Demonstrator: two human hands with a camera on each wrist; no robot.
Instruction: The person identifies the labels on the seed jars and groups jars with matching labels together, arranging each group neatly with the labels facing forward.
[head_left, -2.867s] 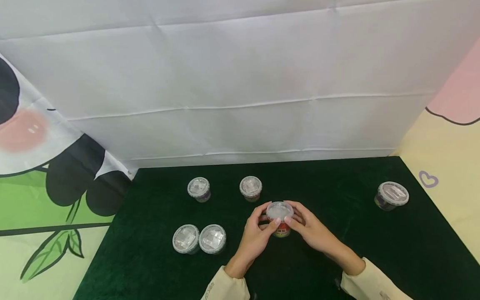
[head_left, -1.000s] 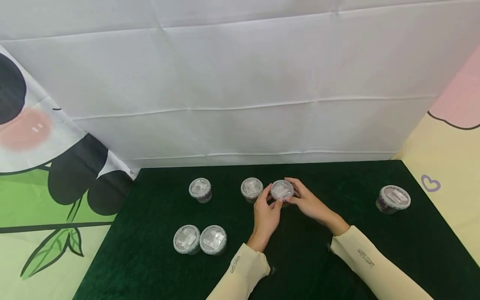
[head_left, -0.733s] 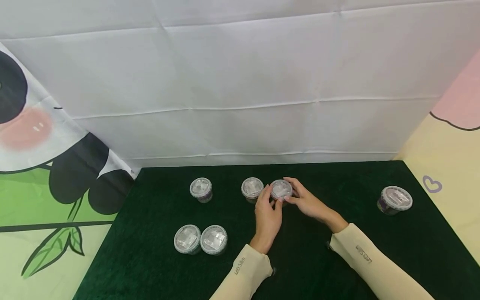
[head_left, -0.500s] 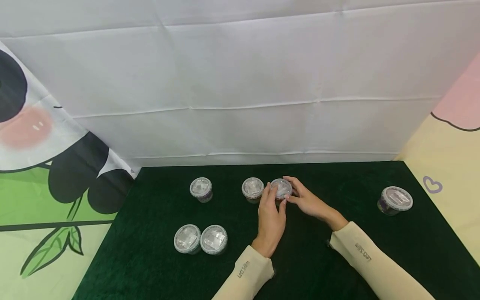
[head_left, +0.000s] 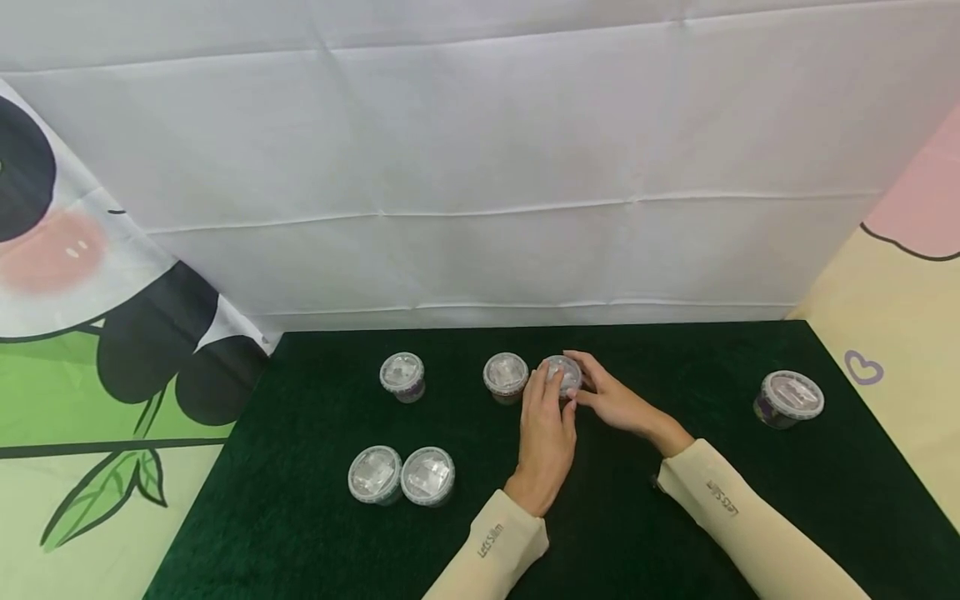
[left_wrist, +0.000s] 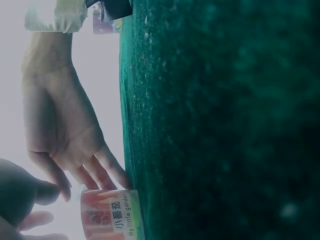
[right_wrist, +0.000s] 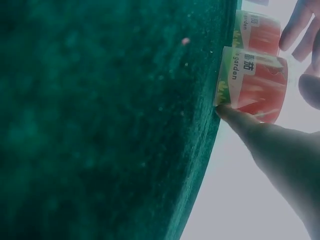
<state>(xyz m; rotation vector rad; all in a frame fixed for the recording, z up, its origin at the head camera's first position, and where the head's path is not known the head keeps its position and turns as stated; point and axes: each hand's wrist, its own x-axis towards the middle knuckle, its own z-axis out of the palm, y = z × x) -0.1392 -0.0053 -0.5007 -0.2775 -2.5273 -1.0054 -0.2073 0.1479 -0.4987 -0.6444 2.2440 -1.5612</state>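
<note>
A clear lidded cup [head_left: 564, 372] stands on the green cloth at the back middle, close to the right of another lidded cup [head_left: 506, 375]. Its red label shows tomatoes and the words "My little garden" in the left wrist view. My right hand [head_left: 622, 408] grips it from the right, thumb in front and fingers behind. My left hand [head_left: 546, 442] lies with extended fingers at the cup's left side, partly over the lid. In the right wrist view both red-labelled cups [right_wrist: 265, 82] stand side by side, the right hand's finger [right_wrist: 240, 120] at the nearer one's base.
Two lidded cups [head_left: 375, 475] [head_left: 427, 477] stand touching at the front left. One more cup [head_left: 402, 375] is at the back left, and another [head_left: 789, 398] near the right edge. A white cloth wall [head_left: 480, 208] rises behind the green tabletop [head_left: 315, 550].
Both hands have carried the cup away from me to beside the rear cup. In the last second it shifted slightly left, while my left hand loosened and moved right, fingers straightening over the lid.
</note>
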